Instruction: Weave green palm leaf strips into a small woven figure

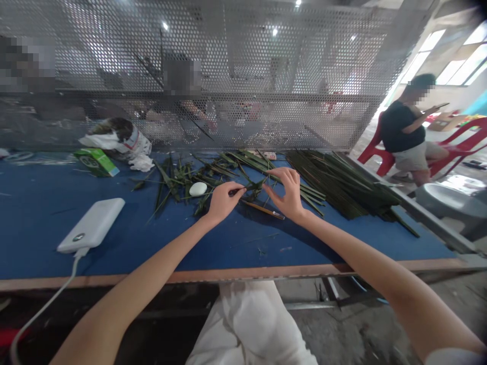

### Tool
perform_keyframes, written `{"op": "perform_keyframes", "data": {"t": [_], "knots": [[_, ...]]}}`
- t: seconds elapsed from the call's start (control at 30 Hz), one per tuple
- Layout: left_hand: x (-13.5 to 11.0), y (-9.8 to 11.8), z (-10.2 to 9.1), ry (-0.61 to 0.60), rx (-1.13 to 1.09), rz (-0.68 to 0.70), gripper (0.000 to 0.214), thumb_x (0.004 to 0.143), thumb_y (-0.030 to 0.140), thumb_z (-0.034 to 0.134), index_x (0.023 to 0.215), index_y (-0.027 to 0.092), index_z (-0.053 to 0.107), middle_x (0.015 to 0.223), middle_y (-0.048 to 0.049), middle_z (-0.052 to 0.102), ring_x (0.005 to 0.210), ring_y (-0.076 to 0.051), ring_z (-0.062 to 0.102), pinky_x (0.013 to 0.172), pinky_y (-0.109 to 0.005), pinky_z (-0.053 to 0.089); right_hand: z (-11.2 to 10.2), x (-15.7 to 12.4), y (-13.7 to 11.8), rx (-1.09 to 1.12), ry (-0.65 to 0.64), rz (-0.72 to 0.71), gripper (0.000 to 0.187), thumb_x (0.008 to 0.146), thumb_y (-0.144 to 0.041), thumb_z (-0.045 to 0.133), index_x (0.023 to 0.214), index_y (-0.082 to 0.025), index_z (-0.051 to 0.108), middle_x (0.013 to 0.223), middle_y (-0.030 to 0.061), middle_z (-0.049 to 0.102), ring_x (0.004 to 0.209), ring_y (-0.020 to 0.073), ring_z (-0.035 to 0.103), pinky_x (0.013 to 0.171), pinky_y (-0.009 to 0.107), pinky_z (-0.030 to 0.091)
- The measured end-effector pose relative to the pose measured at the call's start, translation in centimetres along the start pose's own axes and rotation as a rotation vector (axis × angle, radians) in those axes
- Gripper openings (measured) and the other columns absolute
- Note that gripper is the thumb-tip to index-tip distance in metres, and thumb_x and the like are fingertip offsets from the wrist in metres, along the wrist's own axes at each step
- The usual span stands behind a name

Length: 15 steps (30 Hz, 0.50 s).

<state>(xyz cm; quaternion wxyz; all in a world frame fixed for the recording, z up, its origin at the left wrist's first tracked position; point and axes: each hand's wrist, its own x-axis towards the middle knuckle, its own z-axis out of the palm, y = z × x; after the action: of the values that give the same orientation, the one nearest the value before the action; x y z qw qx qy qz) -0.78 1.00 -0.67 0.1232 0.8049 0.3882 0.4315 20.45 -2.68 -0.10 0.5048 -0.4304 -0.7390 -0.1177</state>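
Head view. The left hand [220,204] is at mid-worktop, thumb and forefinger pressed together; its grip pinches the near end of a green leaf piece [256,186]. The right hand [288,195] faces it from the other side, its grip spread, thumb and forefinger tips apart and close to the opposite end of the piece; whether they touch it cannot be told. The leaf piece sits between the two hands, above the worktop [152,253], which is blue with a light brown front edge.

Below the leaf piece, a slim orange-brown tool [263,209] lies aslant, its pale end toward the right hand. Left of the left hand: a white egg-shaped object [198,189], among loose leaf scraps [173,178]. Right of the right hand: a large heap of long dark green leaves [342,185], running to the right side of the worktop.

Farther left: a green box [98,161], a crumpled plastic bag [131,143] just behind it, and nearer the front a white power bank [93,224] with a white cable [70,276] plugged in. A perforated metal screen [266,61] stands along the back. Beyond, at right, a seated person [402,126] in a dark top holds a phone
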Motion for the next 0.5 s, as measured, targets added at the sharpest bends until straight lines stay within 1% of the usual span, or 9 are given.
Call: {"op": "perform_keyframes", "data": {"t": [0.07, 0.13, 0.23, 0.33, 0.43, 0.5], "knots": [[-0.1, 0.4, 0.0, 0.025, 0.09, 0.099, 0.022, 0.09, 0.034, 0.057, 0.085, 0.018, 0.073, 0.08, -0.0058, 0.07, 0.077, -0.019, 0.062, 0.073, -0.033, 0.049, 0.1, 0.0, 0.3, -0.041, -0.053, -0.057, 0.027, 0.09, -0.034, 0.059, 0.115, -0.025, 0.063, 0.114, 0.0065, 0.066, 0.117, 0.0259, 0.051, 0.104, 0.045, 0.033], [-0.2, 0.7, 0.0, 0.02, 0.13, 0.163, 0.021, 0.091, 0.032, 0.057, 0.086, 0.018, 0.073, 0.081, -0.0058, 0.07, 0.078, -0.019, 0.062, 0.075, -0.033, 0.048, 0.5, -0.2, 0.7, -0.058, -0.104, -0.094, 0.025, 0.091, -0.034, 0.059, 0.113, -0.025, 0.066, 0.11, 0.0061, 0.068, 0.119, 0.0252, 0.051, 0.107, 0.045, 0.03], [-0.3, 0.9, 0.0, 0.003, 0.137, 0.191, 0.023, 0.092, 0.032, 0.056, 0.087, 0.018, 0.073, 0.08, -0.0058, 0.07, 0.076, -0.019, 0.061, 0.072, -0.033, 0.047, 1.2, -0.4, 1.3, -0.023, -0.139, -0.08, 0.021, 0.091, -0.035, 0.059, 0.105, -0.023, 0.07, 0.103, 0.0066, 0.07, 0.115, 0.0245, 0.055, 0.108, 0.046, 0.03], [-0.3, 0.8, 0.0, 0.001, 0.168, 0.224, 0.024, 0.093, 0.032, 0.055, 0.086, 0.018, 0.073, 0.079, -0.0059, 0.069, 0.075, -0.019, 0.06, 0.071, -0.033, 0.046, 1.4, -0.4, 1.4, 0.039, -0.166, -0.039, 0.019, 0.091, -0.036, 0.059, 0.099, -0.023, 0.071, 0.099, 0.0061, 0.071, 0.113, 0.0243, 0.056, 0.105, 0.045, 0.035], [-0.2, 0.7, -0.1, 0.01, 0.274, 0.299, 0.025, 0.094, 0.03, 0.053, 0.086, 0.016, 0.072, 0.078, -0.0063, 0.069, 0.073, -0.019, 0.058, 0.069, -0.033, 0.044, 1.1, -0.3, 1.0, 0.089, -0.154, -0.037, 0.02, 0.09, -0.035, 0.06, 0.103, -0.023, 0.07, 0.106, 0.0061, 0.069, 0.112, 0.0235, 0.055, 0.1, 0.042, 0.039], [-0.2, 0.7, -0.3, 0.036, 0.374, 0.363, 0.027, 0.095, 0.028, 0.05, 0.085, 0.016, 0.072, 0.076, -0.0068, 0.068, 0.072, -0.019, 0.057, 0.068, -0.034, 0.041, 0.7, -0.2, 0.6, 0.106, -0.103, -0.026, 0.023, 0.09, -0.036, 0.061, 0.106, -0.023, 0.069, 0.111, 0.0069, 0.067, 0.111, 0.0235, 0.054, 0.099, 0.041, 0.039]]}}
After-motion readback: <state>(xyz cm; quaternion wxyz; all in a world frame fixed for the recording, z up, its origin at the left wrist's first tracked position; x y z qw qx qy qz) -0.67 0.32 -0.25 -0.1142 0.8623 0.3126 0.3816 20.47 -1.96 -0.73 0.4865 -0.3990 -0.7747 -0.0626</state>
